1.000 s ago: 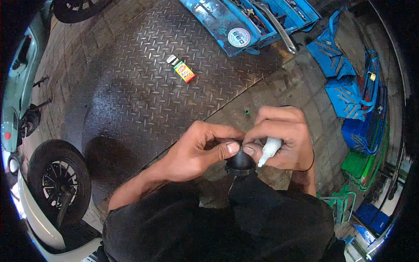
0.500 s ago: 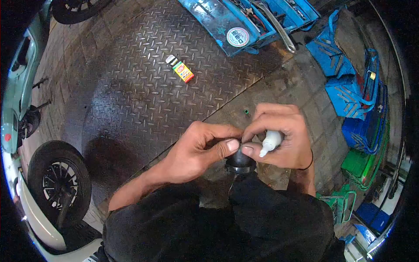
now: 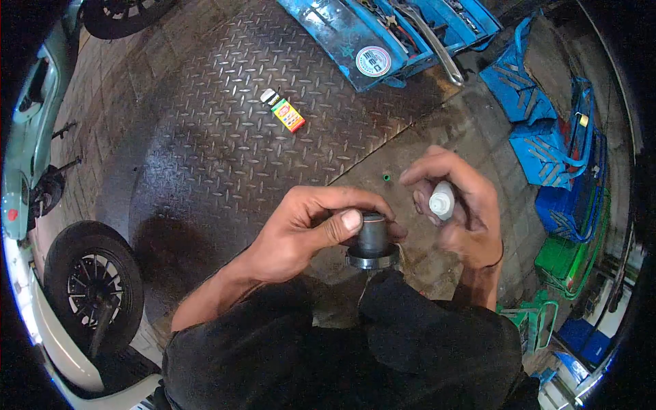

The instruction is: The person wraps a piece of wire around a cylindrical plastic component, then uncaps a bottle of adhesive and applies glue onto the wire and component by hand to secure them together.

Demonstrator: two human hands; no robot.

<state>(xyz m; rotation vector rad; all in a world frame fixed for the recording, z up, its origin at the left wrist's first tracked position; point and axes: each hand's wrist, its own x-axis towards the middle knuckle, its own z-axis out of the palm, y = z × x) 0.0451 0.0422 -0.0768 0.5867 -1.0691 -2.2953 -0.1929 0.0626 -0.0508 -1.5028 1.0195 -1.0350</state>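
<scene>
My left hand (image 3: 321,229) is closed around the upper part of a dark cylindrical part (image 3: 373,238), thumb on its near side and fingers behind. A shiny metal ring (image 3: 372,261) encircles the part's lower end, just above my dark clothing. To the right, apart from the cylinder, my right hand (image 3: 465,212) grips a small white squeeze bottle (image 3: 442,201), its nozzle facing up toward me. The index finger and thumb of that hand are lifted away from the bottle. A tiny green cap (image 3: 387,178) lies on the floor beyond the hands.
A yellow and red small box (image 3: 288,116) lies open on the diamond-plate metal sheet (image 3: 225,130). A blue toolbox (image 3: 362,51) with tools stands at the far side. More blue toolboxes (image 3: 526,99) and a green one (image 3: 564,260) line the right. A wheel (image 3: 94,294) is at left.
My right hand has moved right, away from the dark cylinder, with the white bottle turned more upright toward me. My left hand keeps hold, and more of the cylinder now shows.
</scene>
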